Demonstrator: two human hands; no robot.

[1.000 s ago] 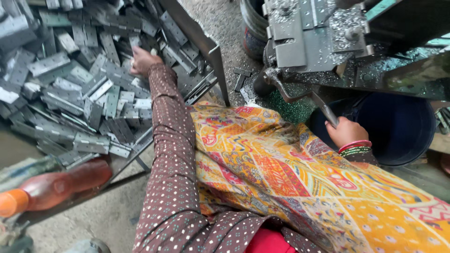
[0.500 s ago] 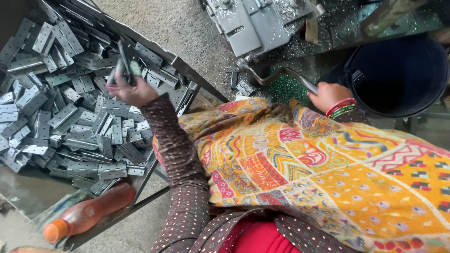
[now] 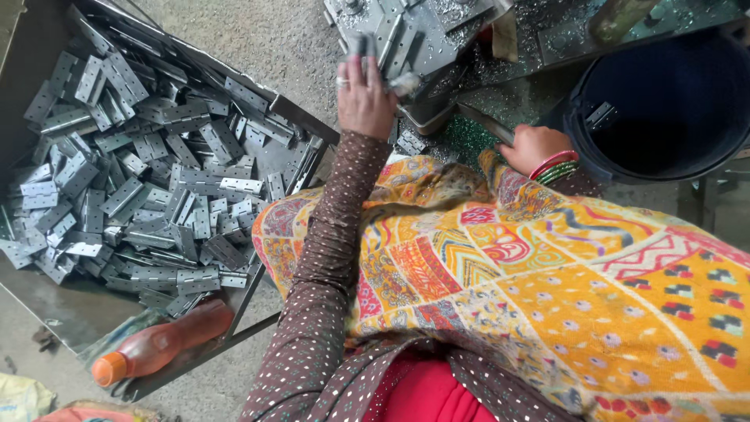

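The left hand has been swung from the tray of grey metal hinges to the grey steel press, fingers clamped on blurred hinges. Best seated flat. The right hand is closed round the lever.

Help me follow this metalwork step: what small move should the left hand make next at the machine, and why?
Probably set the hinges down onto the grey metal machine in front. The left hand is raised at the machine's edge, gripping a few metal hinges, well away from the tray of hinges, while the right hand rests on the lever below it.
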